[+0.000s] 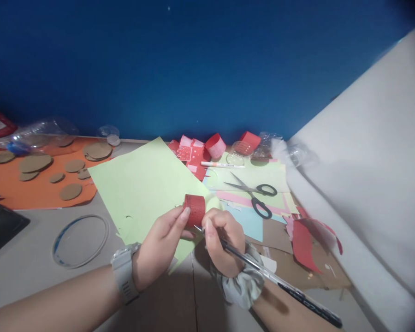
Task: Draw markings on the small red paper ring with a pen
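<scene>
My left hand (pixel 162 244) is closed on a small dark red cylinder (pixel 195 210), with the thumb along its near side. In my right hand (pixel 224 240) is a black and clear ballpoint pen (pixel 280 281), gripped low, its tip close to the lower edge of the cylinder. Whether the tip touches cannot be made out. Under and behind both hands lies a light green sheet of paper (pixel 145 180). A watch sits on my left wrist and a grey scrunchie on my right.
Black-handled scissors (pixel 254 191) lie open on coloured papers at right. Further back are red paper rings (pixel 216 145) and a white marker (pixel 221 164). At left are cardboard discs (pixel 35 162) on orange paper (pixel 7 184), a tape ring (pixel 80 240) and a phone (pixel 3 230).
</scene>
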